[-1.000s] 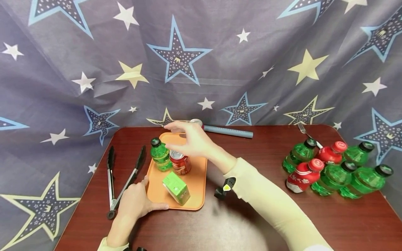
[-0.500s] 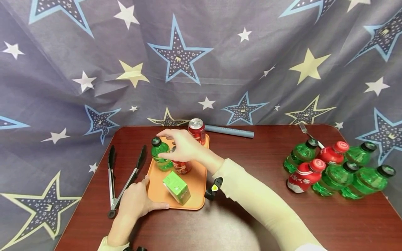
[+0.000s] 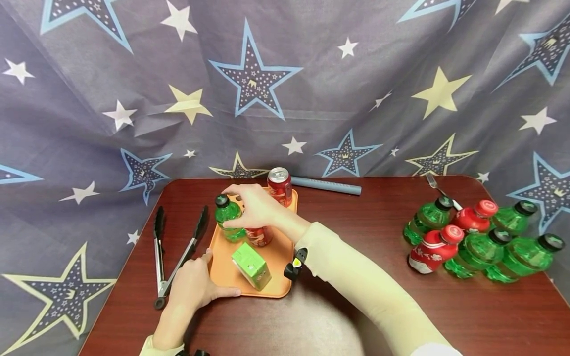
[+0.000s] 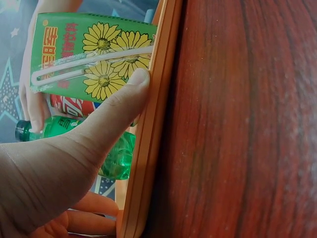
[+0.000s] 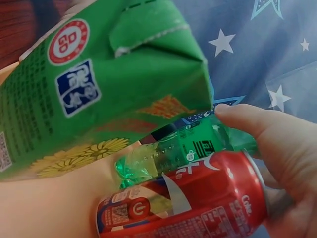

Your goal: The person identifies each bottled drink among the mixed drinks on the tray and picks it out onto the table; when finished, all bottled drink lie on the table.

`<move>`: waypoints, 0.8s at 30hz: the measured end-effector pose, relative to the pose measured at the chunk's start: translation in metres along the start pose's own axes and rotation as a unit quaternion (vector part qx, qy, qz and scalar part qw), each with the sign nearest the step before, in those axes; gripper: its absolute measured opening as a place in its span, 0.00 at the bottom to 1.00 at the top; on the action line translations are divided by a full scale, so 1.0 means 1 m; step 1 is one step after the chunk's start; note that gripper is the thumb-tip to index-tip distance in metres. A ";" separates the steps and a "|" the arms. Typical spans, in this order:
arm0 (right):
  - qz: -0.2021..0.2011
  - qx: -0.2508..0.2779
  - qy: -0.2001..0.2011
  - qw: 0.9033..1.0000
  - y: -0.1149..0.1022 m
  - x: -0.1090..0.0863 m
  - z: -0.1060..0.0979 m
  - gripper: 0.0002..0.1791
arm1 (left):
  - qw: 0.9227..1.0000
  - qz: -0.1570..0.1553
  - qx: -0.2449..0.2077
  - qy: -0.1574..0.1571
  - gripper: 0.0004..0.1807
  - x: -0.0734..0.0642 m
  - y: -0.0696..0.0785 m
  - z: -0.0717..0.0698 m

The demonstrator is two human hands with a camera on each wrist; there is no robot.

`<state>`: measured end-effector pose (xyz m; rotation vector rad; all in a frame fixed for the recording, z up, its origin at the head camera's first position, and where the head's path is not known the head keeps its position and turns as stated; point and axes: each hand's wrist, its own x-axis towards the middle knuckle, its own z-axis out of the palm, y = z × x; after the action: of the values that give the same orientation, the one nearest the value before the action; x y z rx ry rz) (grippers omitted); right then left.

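An orange tray [image 3: 278, 285] bears a green drink carton [image 3: 251, 267], two red Coke cans [image 3: 280, 187] and a green plastic soda bottle [image 3: 226, 211] with a black cap. My left hand [image 3: 192, 283] holds the tray's near left corner, its thumb along the front rim and its fingers at the left side. Around the bottle's upper part lies my right hand [image 3: 256, 206], thumb in front and fingers behind. It partly hides the nearer can [image 3: 260, 236], whose Coke label [image 5: 208, 198] faces the right wrist camera. A straw is wrapped onto the carton [image 4: 64, 37].
Opened-out tongs [image 3: 161, 284] lie left of the tray. A grey-blue rod [image 3: 327, 185] lies along the table's back edge. At the right stand several green bottles [image 3: 478, 252] and two red bottles [image 3: 429, 254], with a fork [image 3: 438, 188] behind them. A star-patterned cloth [image 3: 285, 133] hangs behind.
My right hand has moved left and slightly down, from above the nearer can to around the green bottle. The far can now shows more fully. The left hand stays on the tray.
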<state>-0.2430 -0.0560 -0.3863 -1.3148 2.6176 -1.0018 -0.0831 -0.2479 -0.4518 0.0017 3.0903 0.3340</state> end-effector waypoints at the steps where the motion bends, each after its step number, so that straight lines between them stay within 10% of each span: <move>1: 0.000 -0.001 -0.002 1.000 0.000 0.001 0.001 0.38 | 1.000 0.001 -0.002 0.001 0.80 0.000 0.000 0.000; 24: 0.046 -0.079 -0.028 0.995 -0.006 0.012 0.007 0.34 | 1.000 0.005 -0.006 0.010 0.79 -0.001 -0.002 0.001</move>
<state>-0.2440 -0.0710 -0.3855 -1.2189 2.7335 -0.7486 -0.0825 -0.2497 -0.4535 0.0123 3.1081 0.3552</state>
